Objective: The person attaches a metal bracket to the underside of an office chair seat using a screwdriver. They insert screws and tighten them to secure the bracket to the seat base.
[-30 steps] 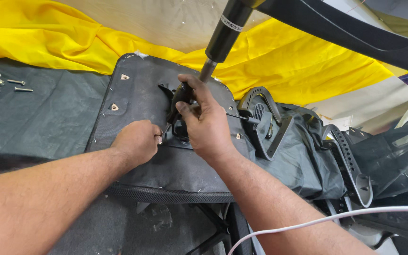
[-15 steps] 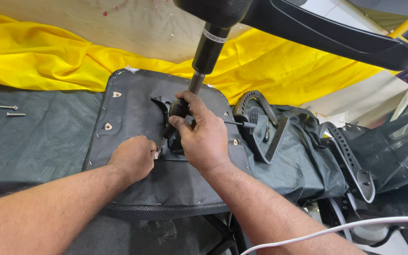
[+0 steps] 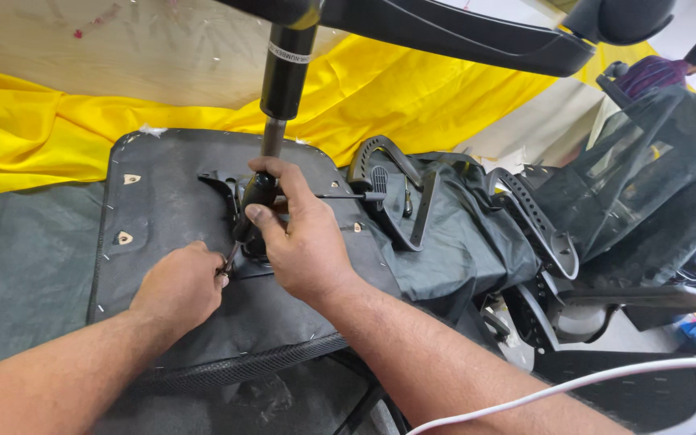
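Fingers (image 3: 263,211) of our right hand (image 3: 304,242) are wrapped around the black mechanism (image 3: 253,211) at the foot of the gas cylinder (image 3: 285,80), thumb on top, clenched on it. Our left hand (image 3: 177,286) sits just beside it, fingers curled shut on a thin metal tool (image 3: 228,262) whose tip points into the mechanism's lower edge; we can't tell what kind of tool. Mechanism is mounted at the middle of the upturned seat underside (image 3: 163,209), dark fabric with staples along the rim. Seat lies on a grey-covered surface (image 3: 18,266), yellow cloth (image 3: 34,137) behind it. Cylinder rises straight up to the black chair base (image 3: 461,36) overhead. Black armrests (image 3: 396,201) lie right of the seat, on grey wrap. White cable (image 3: 573,385) crosses the lower right corner. Another person (image 3: 670,68) is far right, well apart.
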